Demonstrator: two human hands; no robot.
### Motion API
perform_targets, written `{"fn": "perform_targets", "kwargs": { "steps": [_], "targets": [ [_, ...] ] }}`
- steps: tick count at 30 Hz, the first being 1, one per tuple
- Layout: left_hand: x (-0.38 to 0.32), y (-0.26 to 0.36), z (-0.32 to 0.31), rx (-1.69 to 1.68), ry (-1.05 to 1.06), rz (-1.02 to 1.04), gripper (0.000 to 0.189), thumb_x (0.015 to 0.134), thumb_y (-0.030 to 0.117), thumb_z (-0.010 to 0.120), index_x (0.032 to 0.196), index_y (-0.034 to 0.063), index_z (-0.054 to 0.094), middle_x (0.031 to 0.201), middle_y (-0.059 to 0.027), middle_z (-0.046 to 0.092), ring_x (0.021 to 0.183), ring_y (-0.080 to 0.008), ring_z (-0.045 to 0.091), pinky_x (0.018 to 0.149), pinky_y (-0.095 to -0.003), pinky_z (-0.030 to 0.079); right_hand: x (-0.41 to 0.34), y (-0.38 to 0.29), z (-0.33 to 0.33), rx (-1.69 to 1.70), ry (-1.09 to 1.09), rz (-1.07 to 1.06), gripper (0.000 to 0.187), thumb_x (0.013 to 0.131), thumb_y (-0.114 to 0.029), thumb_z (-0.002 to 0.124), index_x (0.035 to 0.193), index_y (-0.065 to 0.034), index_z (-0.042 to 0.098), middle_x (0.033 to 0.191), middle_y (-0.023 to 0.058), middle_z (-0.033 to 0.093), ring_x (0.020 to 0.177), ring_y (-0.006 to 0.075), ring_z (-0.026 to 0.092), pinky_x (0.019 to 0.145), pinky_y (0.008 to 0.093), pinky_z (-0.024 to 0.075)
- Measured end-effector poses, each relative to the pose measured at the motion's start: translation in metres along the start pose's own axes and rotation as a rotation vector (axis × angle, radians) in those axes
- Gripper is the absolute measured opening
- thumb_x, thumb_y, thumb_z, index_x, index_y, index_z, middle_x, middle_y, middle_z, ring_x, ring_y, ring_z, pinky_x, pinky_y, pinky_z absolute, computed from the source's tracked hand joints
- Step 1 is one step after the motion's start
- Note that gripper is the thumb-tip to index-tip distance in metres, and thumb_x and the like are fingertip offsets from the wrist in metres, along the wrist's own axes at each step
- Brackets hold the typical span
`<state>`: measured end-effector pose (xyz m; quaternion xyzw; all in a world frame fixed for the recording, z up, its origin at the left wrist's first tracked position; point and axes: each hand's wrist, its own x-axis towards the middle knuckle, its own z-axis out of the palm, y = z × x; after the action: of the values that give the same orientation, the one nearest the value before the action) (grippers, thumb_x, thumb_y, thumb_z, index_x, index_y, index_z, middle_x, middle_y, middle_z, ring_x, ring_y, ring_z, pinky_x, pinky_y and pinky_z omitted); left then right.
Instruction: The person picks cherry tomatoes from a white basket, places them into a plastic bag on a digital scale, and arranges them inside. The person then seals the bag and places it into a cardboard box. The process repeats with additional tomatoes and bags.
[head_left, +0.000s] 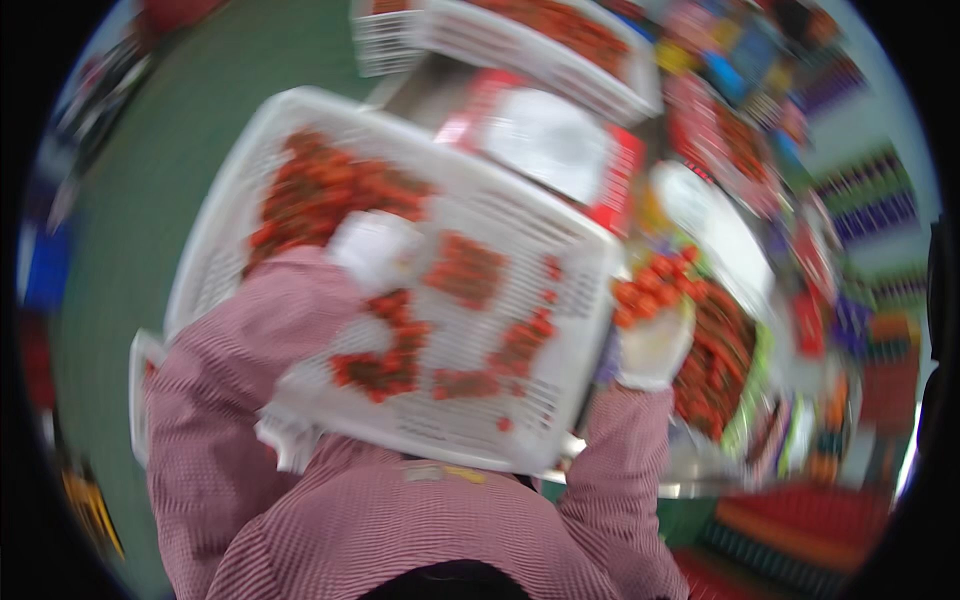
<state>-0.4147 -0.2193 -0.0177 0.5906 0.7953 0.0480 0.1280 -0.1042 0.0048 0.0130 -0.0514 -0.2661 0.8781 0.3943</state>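
Observation:
Before me a white perforated plastic crate (480, 420) stands tilted in view, with small red fruits or peppers (322, 187) heaped at its far left. Smaller clusters (465, 270) lie on its floor; blur hides their exact kind. My left hand (375, 247), in a white glove, is inside the crate beside the heap, and its fingers are too blurred to read. Outside the crate's right wall, my right hand (656, 349), also gloved, holds a bunch of rounded orange-red fruits (652, 289). Just right of it is a container of long dark red peppers or similar produce (716, 360).
Beyond the crate, a white sheet or bag (547, 139) lies on a red box (622, 180). Another white crate (525, 56) of red produce is behind. A white plate or lid (727, 225) lies to the right. Green floor (187, 112) runs along the left.

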Motion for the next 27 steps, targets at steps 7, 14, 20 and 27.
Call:
{"fn": "perform_targets", "kwargs": {
  "steps": [7, 14, 20, 27],
  "targets": [
    [0.054, -0.031, 0.016, 0.304, 0.076, -0.216, 0.068, 0.071, 0.025, 0.075, 0.13, 0.0124, 0.045, 0.138, -0.0111, 0.043, 0.134, -0.03, 0.036, 0.109, -0.0476, 0.03, -0.015, -0.189, -0.091, -0.693, 0.202, -0.366, 0.045, 0.095, -0.004, 0.054, 0.137, -0.0067, 0.04, 0.123, 0.0075, 0.052, 0.106, 0.0189, 0.053, 0.085, 0.0333, 0.0471],
    [0.053, -0.025, 0.024, 0.314, -0.045, -0.335, 0.08, 0.072, 0.029, 0.075, 0.14, 0.0112, 0.037, 0.147, -0.0123, 0.034, 0.141, -0.0305, 0.026, 0.114, -0.0501, 0.023, -0.011, -0.27, -0.207, -2.002, 0.397, -0.269, 0.065, 0.081, 0.001, 0.067, 0.141, -0.0059, 0.042, 0.13, 0.0137, 0.055, 0.122, 0.0271, 0.051, 0.105, 0.034, 0.0394],
    [0.01, -0.007, 0.02, 0.307, -0.032, -0.312, 0.077, 0.071, 0.028, 0.075, 0.139, 0.0118, 0.042, 0.15, -0.0143, 0.032, 0.143, -0.0333, 0.023, 0.114, -0.0524, 0.02, -0.028, -0.293, -0.226, -2.346, 0.092, -0.129, 0.057, 0.073, 0.0, 0.066, 0.129, -0.0088, 0.056, 0.13, 0.0143, 0.055, 0.124, 0.0323, 0.049, 0.107, 0.0366, 0.0374],
    [-0.052, 0.017, 0.029, 0.161, 0.04, -0.102, 0.048, 0.075, 0.03, 0.071, 0.117, 0.0108, 0.059, 0.138, -0.013, 0.045, 0.134, -0.0342, 0.035, 0.107, -0.0517, 0.029, -0.003, -0.275, -0.243, -2.446, 0.02, -0.163, 0.049, 0.1, -0.024, 0.048, 0.144, -0.0037, 0.039, 0.148, 0.0185, 0.039, 0.136, 0.0351, 0.036, 0.114, 0.0411, 0.0265]
  ]
}}
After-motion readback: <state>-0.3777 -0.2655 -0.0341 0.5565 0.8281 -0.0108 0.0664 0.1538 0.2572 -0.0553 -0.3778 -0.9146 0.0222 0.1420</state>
